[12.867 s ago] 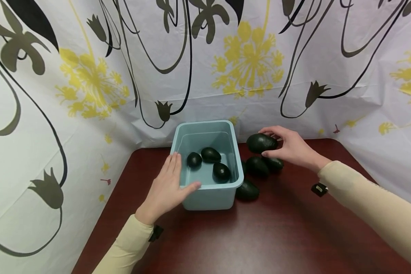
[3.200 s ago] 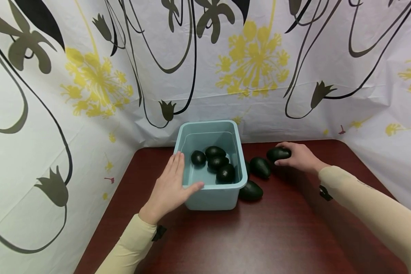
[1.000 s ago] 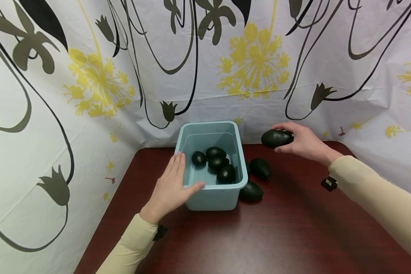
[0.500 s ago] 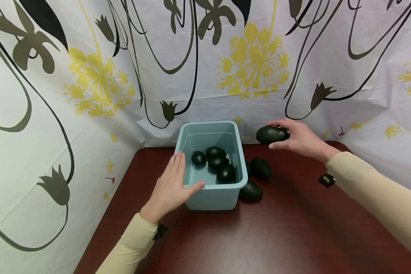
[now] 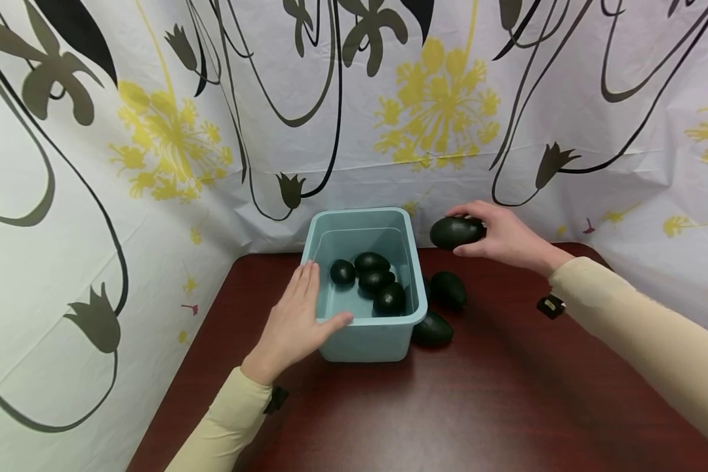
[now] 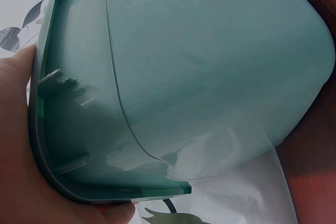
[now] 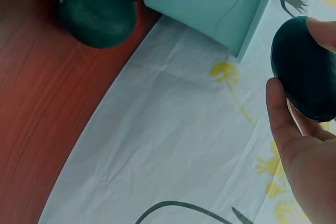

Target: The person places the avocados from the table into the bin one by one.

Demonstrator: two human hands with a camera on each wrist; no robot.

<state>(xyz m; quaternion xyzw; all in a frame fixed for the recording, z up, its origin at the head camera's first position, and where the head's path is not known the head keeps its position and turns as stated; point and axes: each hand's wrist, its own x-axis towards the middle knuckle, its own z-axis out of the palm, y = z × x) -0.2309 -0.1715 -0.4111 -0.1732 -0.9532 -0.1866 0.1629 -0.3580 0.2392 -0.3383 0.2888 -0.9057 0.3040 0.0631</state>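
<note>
My right hand point(image 5: 504, 236) grips a dark green avocado point(image 5: 457, 233) between thumb and fingers, raised above the table's back edge, right of the bin. In the right wrist view the same avocado point(image 7: 305, 71) shows at the right side, the fingers around its end. A pale blue plastic bin point(image 5: 362, 341) holds several avocados point(image 5: 376, 280) on its floor. My left hand point(image 5: 289, 328) rests with straight fingers on the bin's left rim, its thumb over the front corner. From the left wrist, the outer wall of the bin point(image 6: 210, 66) fills the view.
Beside the bin's right wall lie an avocado point(image 5: 448, 290), another avocado point(image 5: 432, 330) nearer the front, and one mostly hidden behind the rim. The dark red table point(image 5: 478, 406) ends at a white patterned curtain point(image 5: 354, 151) behind and at the left.
Since 3.2 seconds ago, my right hand has lifted an avocado off the table and carried it left toward the bin. One more avocado lies in the bin than 12.9 seconds ago. My left hand stays put.
</note>
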